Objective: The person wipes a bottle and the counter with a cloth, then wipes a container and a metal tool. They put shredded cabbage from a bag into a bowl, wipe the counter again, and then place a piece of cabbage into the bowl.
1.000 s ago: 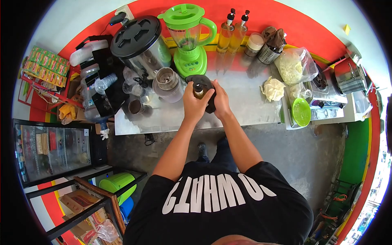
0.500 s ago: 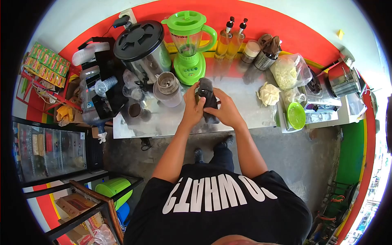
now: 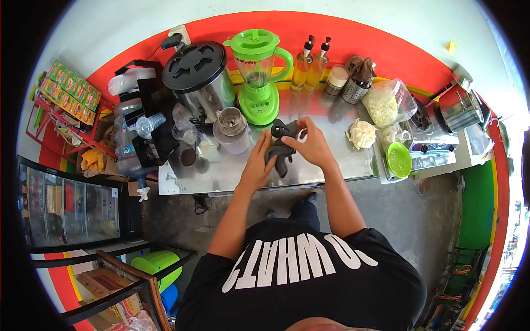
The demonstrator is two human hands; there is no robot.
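Over the front of the metal counter [image 3: 326,160], both hands are on a dark grey cloth [image 3: 282,150] bunched around a black-topped bottle [image 3: 276,131], most of which is hidden. My left hand [image 3: 258,164] is closed along the bottle's left side. Pinched in my right hand [image 3: 313,144] is the upper right part of the cloth, its fingers curled near the bottle's top. A loose end of cloth hangs below. Just behind stands a green blender [image 3: 258,102], and to the left a clear cup with a metal strainer [image 3: 232,135] on it.
A large steel dispenser [image 3: 204,83] stands back left near plastic cups. Two pump bottles [image 3: 306,69], a jar [image 3: 335,80] and a perforated utensil holder [image 3: 354,91] line the wall. At right are a crumpled pale bag [image 3: 361,134], a green bowl [image 3: 398,160] and a stove [image 3: 433,146].
The right hand has risen and shifted right, drawing the cloth outward from the bottle. The left hand has opened out flatter along the side. The camera view has tilted slightly.
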